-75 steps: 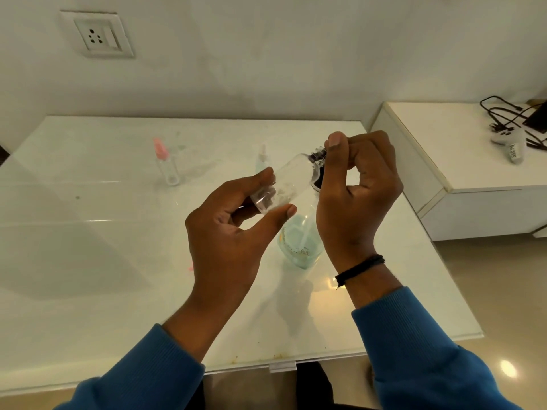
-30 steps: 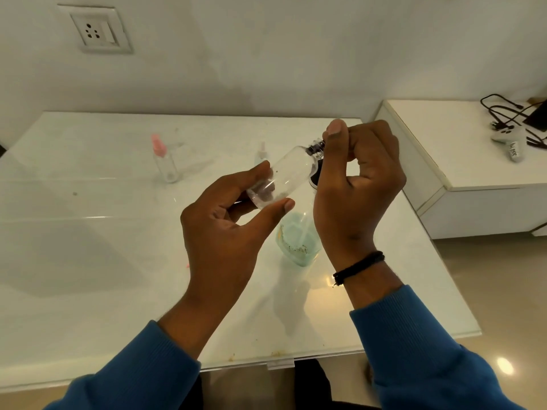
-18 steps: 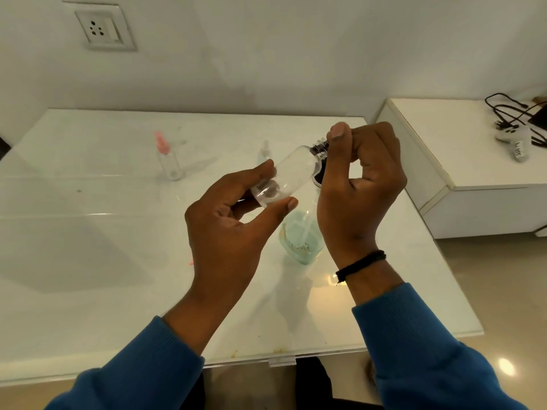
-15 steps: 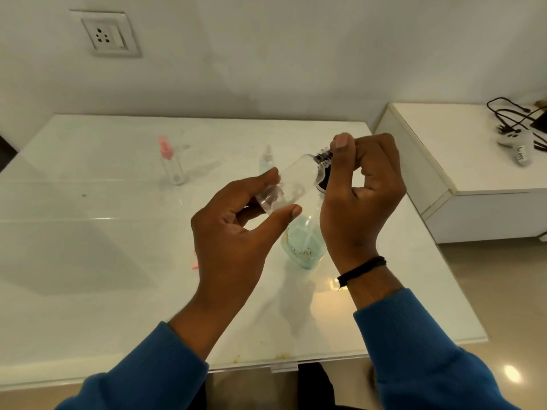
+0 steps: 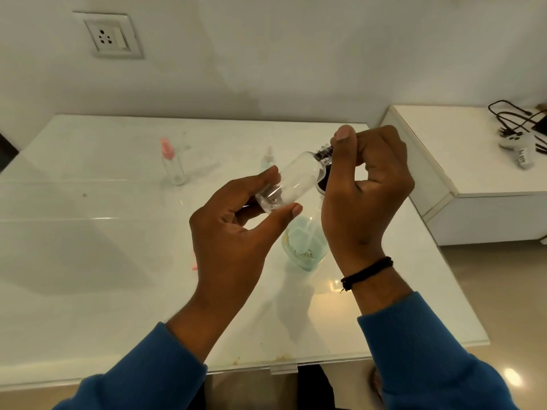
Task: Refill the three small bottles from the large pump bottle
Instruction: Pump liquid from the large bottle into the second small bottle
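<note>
Above the middle of the surface (image 5: 88,261) I hold a small clear bottle (image 5: 291,180) tilted, its base low and left, its neck high and right. My left hand (image 5: 231,241) grips the base end between thumb and fingertips; my right hand (image 5: 364,190) is curled tight, thumb and fingers pinching the dark threaded cap (image 5: 323,151) at the neck. The bottle looks empty to me, so I judge the step is unscrewing that cap before any filling.

To do it well I should keep the left grip firm enough that the slick body does not spin with the cap, turn only with the right fingertips, and keep the neck raised so nothing dribbles out. Once it loosens I should keep hold of the cap rather than let it fall.

Directly beneath my hands, standing on the surface, is the large bottle (image 5: 305,244) with pale blue-green liquid; its pump head is hidden behind my right hand, so I cannot tell how it sits. It is close under my wrists, and a careless drop of the elbow could knock it.

Farther left stands a small bottle with a pink top (image 5: 171,164), and another pale small bottle (image 5: 268,158) shows just beyond my left fingers. A white cabinet (image 5: 473,173) with cables (image 5: 512,116) sits at the right, well apart.
</note>
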`<action>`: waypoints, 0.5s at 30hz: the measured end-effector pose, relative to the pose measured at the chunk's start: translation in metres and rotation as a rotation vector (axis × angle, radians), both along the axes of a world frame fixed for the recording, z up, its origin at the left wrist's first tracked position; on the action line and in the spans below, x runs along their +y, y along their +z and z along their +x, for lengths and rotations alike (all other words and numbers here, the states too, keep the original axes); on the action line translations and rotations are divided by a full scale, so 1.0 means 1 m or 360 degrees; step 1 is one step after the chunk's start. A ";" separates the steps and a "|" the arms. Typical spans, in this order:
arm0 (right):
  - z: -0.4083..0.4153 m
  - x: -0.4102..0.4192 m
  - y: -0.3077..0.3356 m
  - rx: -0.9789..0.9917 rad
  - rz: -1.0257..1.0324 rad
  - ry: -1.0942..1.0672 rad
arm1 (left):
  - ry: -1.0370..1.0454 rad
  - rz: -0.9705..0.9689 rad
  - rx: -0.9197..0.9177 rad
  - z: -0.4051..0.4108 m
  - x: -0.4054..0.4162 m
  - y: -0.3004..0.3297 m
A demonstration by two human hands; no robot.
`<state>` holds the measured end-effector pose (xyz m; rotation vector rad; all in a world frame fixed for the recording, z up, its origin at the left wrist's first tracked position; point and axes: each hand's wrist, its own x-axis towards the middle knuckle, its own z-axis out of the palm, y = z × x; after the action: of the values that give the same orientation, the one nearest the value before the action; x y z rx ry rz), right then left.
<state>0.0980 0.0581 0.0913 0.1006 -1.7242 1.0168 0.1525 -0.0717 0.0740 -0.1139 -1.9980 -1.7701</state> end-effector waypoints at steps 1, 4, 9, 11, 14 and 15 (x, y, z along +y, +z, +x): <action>0.000 0.000 -0.001 0.0003 0.0002 0.0003 | 0.0001 -0.0004 -0.0001 0.000 0.000 0.000; -0.001 0.003 -0.007 -0.0001 -0.0031 0.0034 | -0.0011 0.0021 -0.0011 0.001 0.001 -0.001; -0.001 0.002 -0.002 -0.0031 -0.0032 0.0009 | -0.0017 0.0034 -0.0019 0.001 0.002 0.000; -0.002 0.000 0.000 -0.0017 -0.0013 -0.0009 | -0.0017 0.0043 -0.0008 0.000 0.001 0.000; 0.000 0.001 -0.006 -0.0001 -0.0021 0.0013 | -0.0016 0.0023 -0.0001 0.000 0.001 -0.001; 0.000 0.001 -0.008 0.0000 -0.0025 0.0020 | -0.0013 0.0018 -0.0004 0.000 0.001 -0.001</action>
<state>0.0980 0.0596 0.0834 0.1013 -1.7171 1.0390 0.1530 -0.0707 0.0728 -0.1160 -1.9917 -1.7872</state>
